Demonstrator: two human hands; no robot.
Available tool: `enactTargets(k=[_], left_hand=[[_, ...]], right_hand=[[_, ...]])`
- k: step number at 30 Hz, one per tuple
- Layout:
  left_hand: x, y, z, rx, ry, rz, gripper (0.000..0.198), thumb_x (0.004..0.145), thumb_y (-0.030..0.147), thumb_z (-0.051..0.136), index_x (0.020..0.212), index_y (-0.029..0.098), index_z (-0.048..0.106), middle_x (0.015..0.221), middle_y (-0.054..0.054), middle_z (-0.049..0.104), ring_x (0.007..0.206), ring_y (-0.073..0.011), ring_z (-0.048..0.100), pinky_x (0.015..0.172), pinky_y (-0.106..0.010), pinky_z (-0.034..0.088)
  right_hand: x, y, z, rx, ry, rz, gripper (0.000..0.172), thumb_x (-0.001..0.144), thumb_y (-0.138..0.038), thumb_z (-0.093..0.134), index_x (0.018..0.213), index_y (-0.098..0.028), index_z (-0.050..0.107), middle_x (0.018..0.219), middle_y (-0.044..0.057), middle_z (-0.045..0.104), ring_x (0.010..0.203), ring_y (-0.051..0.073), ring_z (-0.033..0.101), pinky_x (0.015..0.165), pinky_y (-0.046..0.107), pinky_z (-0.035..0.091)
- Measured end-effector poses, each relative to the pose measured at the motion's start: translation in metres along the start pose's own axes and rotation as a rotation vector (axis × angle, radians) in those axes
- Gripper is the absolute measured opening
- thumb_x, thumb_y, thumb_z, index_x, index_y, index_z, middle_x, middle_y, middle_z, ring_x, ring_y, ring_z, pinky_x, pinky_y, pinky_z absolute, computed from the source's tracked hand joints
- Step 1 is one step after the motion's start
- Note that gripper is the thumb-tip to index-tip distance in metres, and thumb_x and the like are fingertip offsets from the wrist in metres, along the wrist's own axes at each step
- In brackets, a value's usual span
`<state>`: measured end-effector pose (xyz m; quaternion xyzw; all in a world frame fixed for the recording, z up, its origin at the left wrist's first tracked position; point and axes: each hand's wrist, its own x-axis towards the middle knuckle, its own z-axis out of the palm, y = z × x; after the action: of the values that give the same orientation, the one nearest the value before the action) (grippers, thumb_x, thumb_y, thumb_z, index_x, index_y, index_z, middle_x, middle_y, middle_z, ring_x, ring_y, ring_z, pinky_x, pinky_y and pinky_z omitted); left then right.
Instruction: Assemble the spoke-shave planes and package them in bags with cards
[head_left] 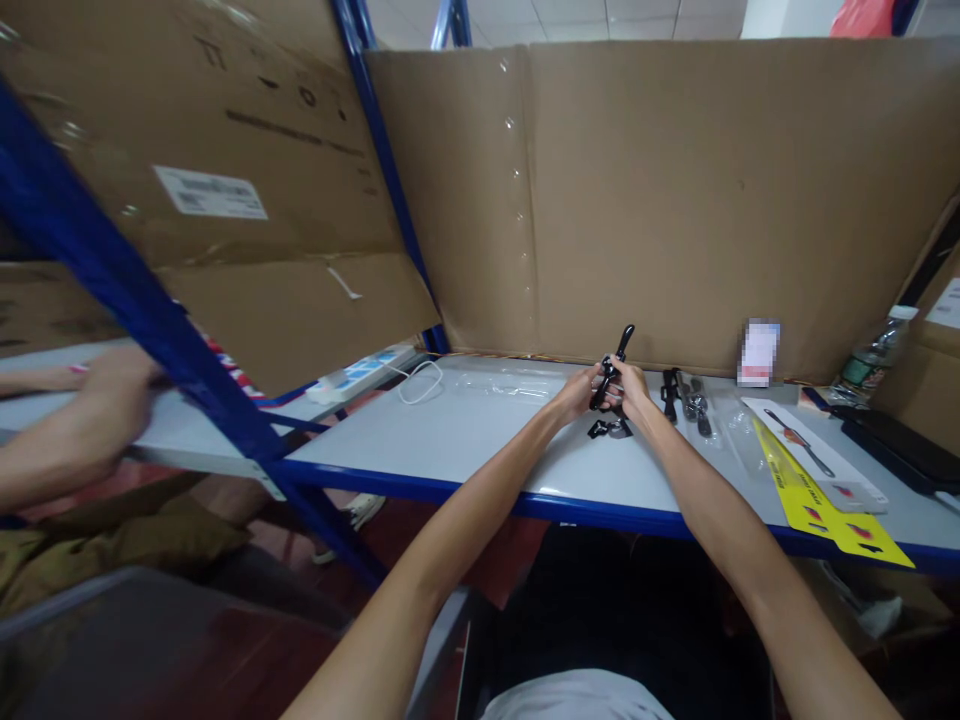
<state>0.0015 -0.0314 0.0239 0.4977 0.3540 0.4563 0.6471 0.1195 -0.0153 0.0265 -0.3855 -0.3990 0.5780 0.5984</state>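
Over the table, my left hand [579, 392] and my right hand [632, 385] are close together, both closed on a glossy black handled tool [625, 340]. Its rounded handle points up and away from me, while its lower part passes between my fingers; the exact kind cannot be made out. Just beneath my hands, small black parts [609, 429] lie on the white tabletop [450, 430]. To the right of my right hand rest a black piece [669, 395] and several more dark pieces in clear plastic [699, 405].
Yellow cards [806, 490] and a white printed card [795, 440] lie at the right, near a black case [904, 445], a phone [759, 352] and a bottle [870, 355]. A power strip [367, 375] sits left. Beyond a blue post [225, 400] is another person's arm [75, 430].
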Motion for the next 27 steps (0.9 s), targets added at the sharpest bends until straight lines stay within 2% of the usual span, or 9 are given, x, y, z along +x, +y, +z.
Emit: enactTargets(k=[5,8,11,15,21,27], left_hand=[[0.0,0.002,0.001,0.038,0.116,0.143,0.021,0.092,0.036,0.059,0.103,0.018,0.055,0.062,0.001,0.059,0.045,-0.0111,0.054,0.041,-0.019,0.031],[-0.002,0.003,0.003,0.086,0.178,0.184,0.015,0.091,0.031,0.059,0.1,0.02,0.056,0.057,0.004,0.054,0.039,-0.0076,0.046,0.039,-0.017,0.021],[-0.003,0.002,0.004,0.125,0.235,0.199,0.009,0.092,0.028,0.057,0.092,0.02,0.054,0.053,0.006,0.05,0.036,-0.0056,0.038,0.038,-0.017,0.016],[-0.001,0.0,0.004,0.134,0.281,0.209,0.009,0.093,0.028,0.055,0.09,0.02,0.055,0.05,0.006,0.049,0.035,-0.0054,0.036,0.038,-0.018,0.014],[0.003,-0.002,0.005,0.144,0.318,0.199,0.011,0.094,0.029,0.056,0.092,0.019,0.057,0.049,0.006,0.049,0.035,-0.0056,0.035,0.039,-0.018,0.014],[0.005,-0.002,0.003,0.146,0.369,0.205,0.014,0.091,0.031,0.061,0.089,0.018,0.06,0.049,0.006,0.049,0.036,-0.0058,0.036,0.041,-0.018,0.016]], right_hand=[[-0.004,-0.002,0.004,0.007,-0.035,0.003,0.03,0.088,-0.04,0.072,0.071,-0.019,0.057,0.052,-0.003,0.058,0.04,0.009,0.044,0.042,0.023,0.041],[-0.004,-0.003,0.004,-0.035,-0.032,0.0,0.027,0.088,-0.036,0.069,0.071,-0.019,0.059,0.054,-0.004,0.059,0.045,0.009,0.05,0.051,0.023,0.043],[-0.003,-0.004,0.003,-0.114,-0.033,0.0,0.028,0.084,-0.041,0.071,0.071,-0.019,0.06,0.056,-0.004,0.061,0.052,0.011,0.057,0.06,0.024,0.045],[-0.001,-0.003,0.003,-0.203,-0.057,-0.003,0.036,0.083,-0.052,0.07,0.071,-0.021,0.059,0.056,-0.003,0.062,0.057,0.014,0.059,0.065,0.026,0.045],[0.0,-0.002,0.003,-0.199,-0.036,-0.016,0.046,0.088,-0.064,0.061,0.072,-0.021,0.059,0.06,-0.001,0.065,0.056,0.015,0.061,0.064,0.027,0.047],[0.007,-0.001,0.0,-0.237,0.052,-0.049,0.052,0.098,-0.063,0.044,0.074,-0.02,0.062,0.066,0.004,0.07,0.063,0.018,0.066,0.063,0.028,0.049]])
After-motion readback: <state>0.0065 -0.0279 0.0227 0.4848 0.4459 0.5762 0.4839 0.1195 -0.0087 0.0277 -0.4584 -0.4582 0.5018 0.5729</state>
